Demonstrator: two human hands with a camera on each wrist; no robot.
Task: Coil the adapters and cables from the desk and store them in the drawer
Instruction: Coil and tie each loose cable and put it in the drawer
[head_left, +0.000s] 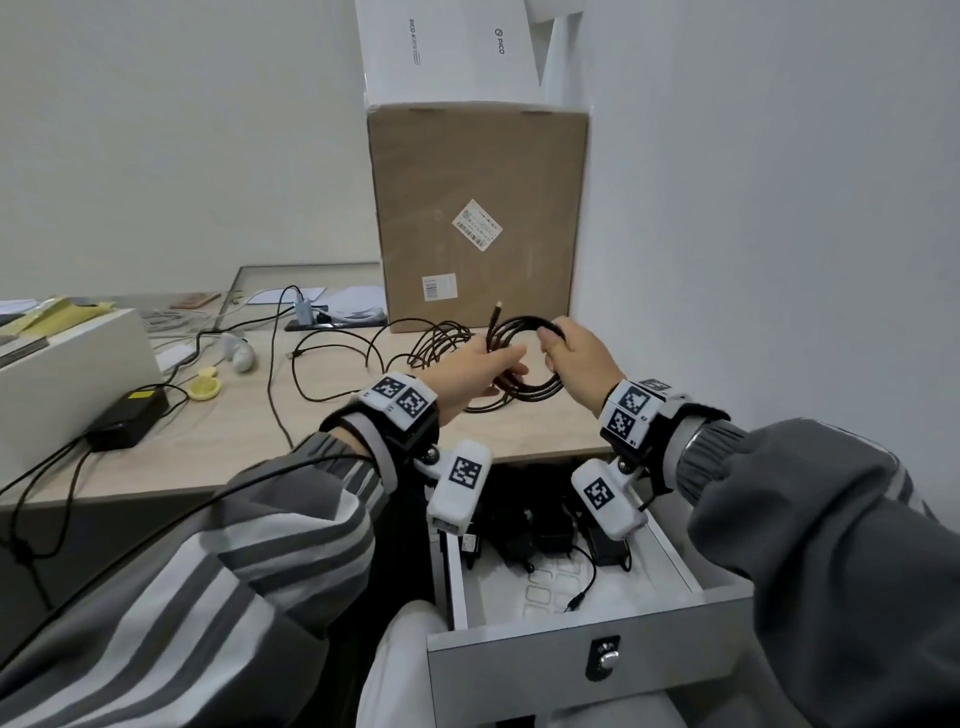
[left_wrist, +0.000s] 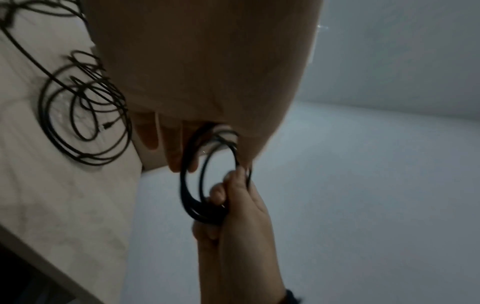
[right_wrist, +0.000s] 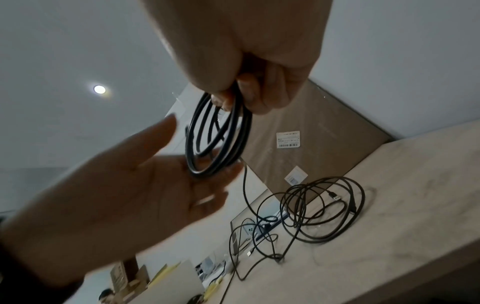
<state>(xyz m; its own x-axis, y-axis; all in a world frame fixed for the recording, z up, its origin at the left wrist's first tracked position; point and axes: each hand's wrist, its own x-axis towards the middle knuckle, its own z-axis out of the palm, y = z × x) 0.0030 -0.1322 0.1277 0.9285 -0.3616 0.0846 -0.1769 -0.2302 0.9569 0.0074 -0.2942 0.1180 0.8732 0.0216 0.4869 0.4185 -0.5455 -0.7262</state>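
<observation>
A black cable coil (head_left: 527, 387) hangs in the air above the desk (head_left: 337, 431), one plug end poking up at its left. My right hand (head_left: 553, 345) grips the coil's top right, fingers curled round the loops (right_wrist: 221, 131). With straight fingers and the thumb spread away, my left hand (head_left: 506, 361) supports the coil's lower left (right_wrist: 205, 174). A second black cable (head_left: 436, 338) lies in a loose tangle on the desk behind the hands (right_wrist: 322, 209). Below, the drawer (head_left: 571, 649) is pulled out, with black adapters (head_left: 540, 530) at its back.
A large cardboard box (head_left: 478, 218) stands against the wall behind the cables. A black power brick (head_left: 130, 415) and a long thin lead lie on the desk's left, beside a white box (head_left: 62, 374). A wall closes the right side.
</observation>
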